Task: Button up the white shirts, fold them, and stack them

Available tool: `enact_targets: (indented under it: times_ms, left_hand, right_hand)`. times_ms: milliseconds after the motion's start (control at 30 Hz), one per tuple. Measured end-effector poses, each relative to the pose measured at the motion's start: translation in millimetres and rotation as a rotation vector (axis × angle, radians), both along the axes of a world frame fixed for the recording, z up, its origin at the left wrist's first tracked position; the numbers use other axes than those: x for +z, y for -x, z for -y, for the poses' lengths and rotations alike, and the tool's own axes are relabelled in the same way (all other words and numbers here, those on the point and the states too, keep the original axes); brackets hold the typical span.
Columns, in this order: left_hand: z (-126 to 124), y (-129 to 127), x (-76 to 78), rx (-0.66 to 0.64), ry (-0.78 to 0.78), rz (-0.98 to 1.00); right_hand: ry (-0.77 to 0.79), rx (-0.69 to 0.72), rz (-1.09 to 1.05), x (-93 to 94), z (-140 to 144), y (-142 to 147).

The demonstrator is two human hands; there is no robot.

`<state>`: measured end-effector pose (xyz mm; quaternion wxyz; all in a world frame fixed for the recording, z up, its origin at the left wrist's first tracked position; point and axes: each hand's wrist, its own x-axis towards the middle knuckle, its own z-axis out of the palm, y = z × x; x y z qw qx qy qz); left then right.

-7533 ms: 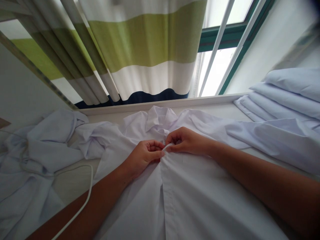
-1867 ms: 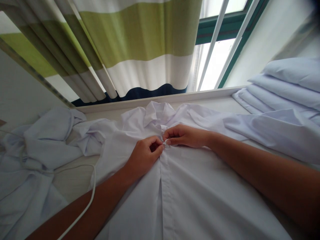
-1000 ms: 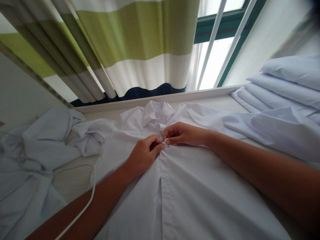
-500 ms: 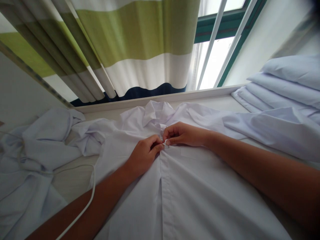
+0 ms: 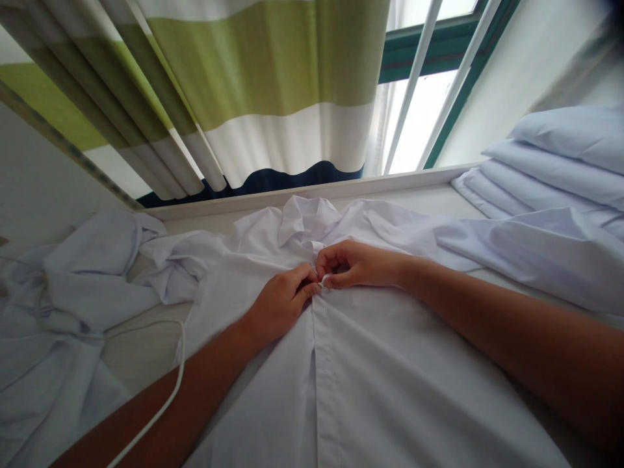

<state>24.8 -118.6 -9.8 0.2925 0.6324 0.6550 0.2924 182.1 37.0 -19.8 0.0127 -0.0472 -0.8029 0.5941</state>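
White shirt (image 5: 380,390) placket pinched below collar, left hand (image 5: 280,305) fingers, right hand (image 5: 358,265) fingers meeting

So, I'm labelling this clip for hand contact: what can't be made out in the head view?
- The bit of white shirt pinched between left hand and right hand: fingertips cover it.
- Shirt hem: cut off by the bottom edge.
- White cord: both ends are out of sight.
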Motion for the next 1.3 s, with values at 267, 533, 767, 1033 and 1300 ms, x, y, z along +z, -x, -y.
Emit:
enact_targets:
  times_ms: [267, 533, 767, 1033, 1300]
  left_hand:
    - [-0.8, -0.8, 1.0, -0.038, 0.023, -0.079]
    - [-0.7, 0.6, 1.4, -0.008, 0.002, -0.010]
    - [-0.3, 0.6, -1.3, 0.001, 0.037, 0.003]
    - [1.7, -3.7, -4.3, 0.053, 0.008, -0.184]
    - [5.4, -2.7, -0.6, 0.084, -0.004, -0.350]
  right_hand:
    - [-0.053, -0.013, -0.001, -2.1, 0.6, 1.0]
    - [0.093, -0.046, 0.006, -3.8, -0.9, 0.7]
    - [0.056, -0.018, -0.003, -0.1, -3.8, -1.2]
    - [0.018, -0.409, -0.311, -2.5, -3.3, 2.4]
    - [0.060, -1.083, -0.734, 6.8, -14.0, 0.8]
